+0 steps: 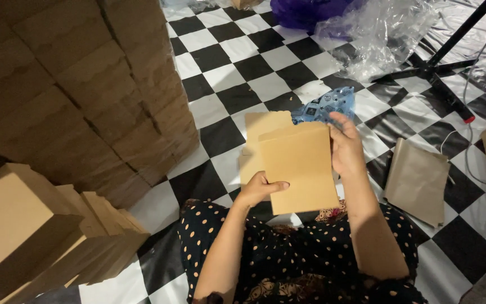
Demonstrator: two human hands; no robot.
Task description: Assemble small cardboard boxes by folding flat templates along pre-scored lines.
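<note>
Card (301,169): one flat brown sheet, held above lap, over checkered floor (265,62). Second sheet (262,126) behind it, count behind uncertain.
Left hand (260,188): forearm raised from lap, fingers curled, gripping card's lower left edge.
Right hand (345,147): forearm upright, fingers clasping card's right edge.
Blue bag (327,105): one, just beyond.
Paper stack (417,180): one, right.
Box piles (74,84): left, uncounted.
</note>
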